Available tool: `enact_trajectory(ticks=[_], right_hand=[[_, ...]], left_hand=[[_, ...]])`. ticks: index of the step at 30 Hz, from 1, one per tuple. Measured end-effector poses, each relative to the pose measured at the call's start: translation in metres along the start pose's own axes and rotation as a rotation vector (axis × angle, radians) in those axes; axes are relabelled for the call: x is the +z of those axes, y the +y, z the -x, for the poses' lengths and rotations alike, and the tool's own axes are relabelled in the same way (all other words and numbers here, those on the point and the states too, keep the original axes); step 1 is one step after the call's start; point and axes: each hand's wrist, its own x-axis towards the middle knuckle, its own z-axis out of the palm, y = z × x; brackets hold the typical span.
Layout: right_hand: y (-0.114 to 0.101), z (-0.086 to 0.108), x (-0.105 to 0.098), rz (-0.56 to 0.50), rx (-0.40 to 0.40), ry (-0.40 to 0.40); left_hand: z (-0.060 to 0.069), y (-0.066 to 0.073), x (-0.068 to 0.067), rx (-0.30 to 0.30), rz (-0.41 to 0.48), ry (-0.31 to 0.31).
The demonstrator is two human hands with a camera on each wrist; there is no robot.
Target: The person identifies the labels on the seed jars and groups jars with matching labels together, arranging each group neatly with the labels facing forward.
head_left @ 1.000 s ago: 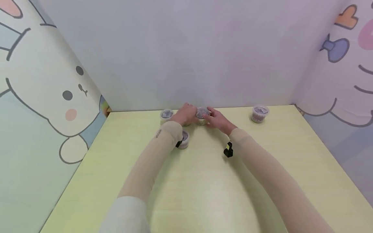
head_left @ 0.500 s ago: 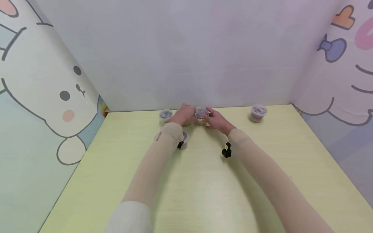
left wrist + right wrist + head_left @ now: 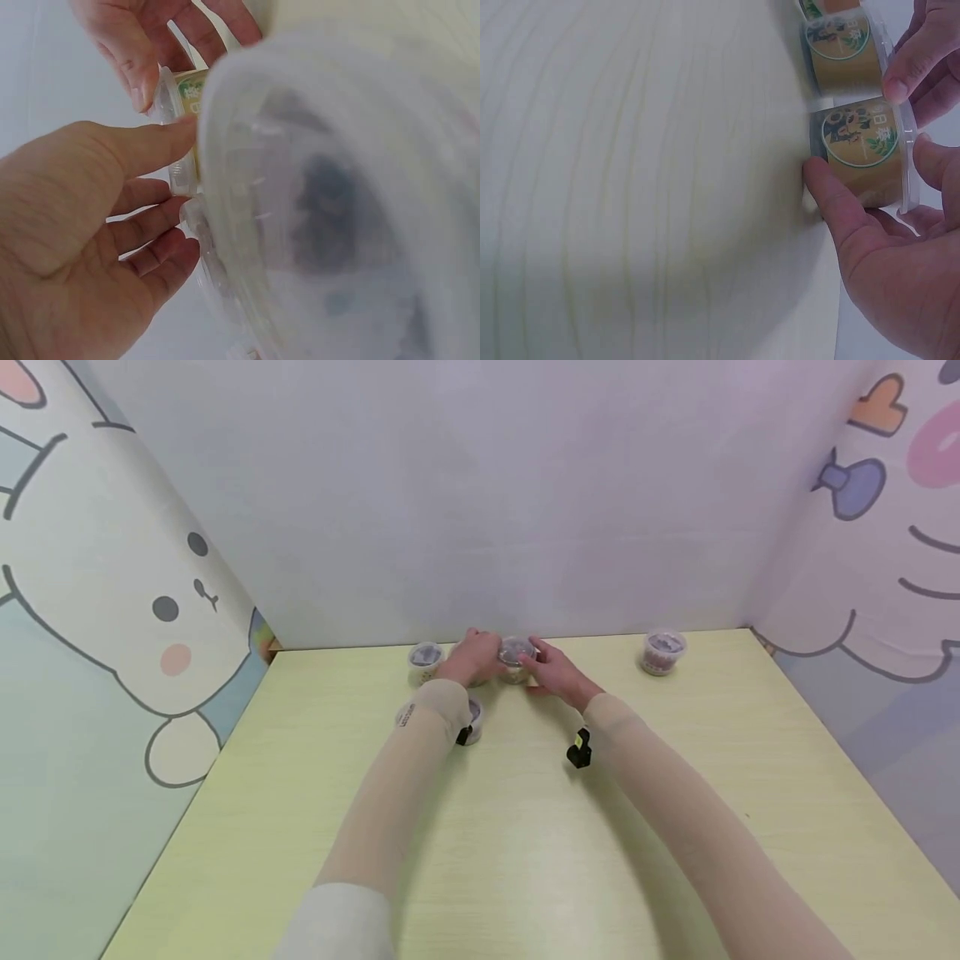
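Observation:
A row of clear-lidded plastic tubs stands along the table's back edge. My right hand [image 3: 558, 673] curls its thumb and fingers round the rightmost tub of this row [image 3: 517, 662]. Its tan printed label [image 3: 862, 150] shows in the right wrist view. My left hand [image 3: 476, 657] reaches over the neighbouring tub [image 3: 847, 52] and grips it near the lid, its thumb close to where the two tubs meet. That tub is mostly hidden from the head view. Another tub [image 3: 426, 662] stands at the row's left end.
Nearer my left wrist are two more tubs: one [image 3: 472, 727] is partly covered by the sleeve, the other mostly hidden. A separate tub [image 3: 663, 652] stands at the back right. Behind the yellowish table [image 3: 517, 860] rises a pale wall [image 3: 480, 502].
Both hands stay at the same two tubs, with barely any movement. The whole head view has shifted slightly to the left.

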Motion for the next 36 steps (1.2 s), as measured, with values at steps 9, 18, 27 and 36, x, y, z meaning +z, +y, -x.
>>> enact_trajectory(ticks=[9, 18, 27, 36], right_hand=[[0.001, 0.0, 0.002, -0.014, -0.004, 0.014], [0.003, 0.003, 0.0, 0.212, -0.079, 0.11], [-0.012, 0.024, -0.046, 0.766, -0.164, 0.102], [-0.03, 0.061, -0.111, 0.928, -0.134, 0.21]], left_hand=[[0.001, 0.001, 0.0, 0.009, -0.034, -0.014], [0.004, 0.011, -0.005, 0.032, -0.196, -0.047], [0.001, 0.038, -0.01, 0.133, -0.376, 0.008], [-0.018, 0.088, -0.009, 0.274, -0.31, 0.027]])
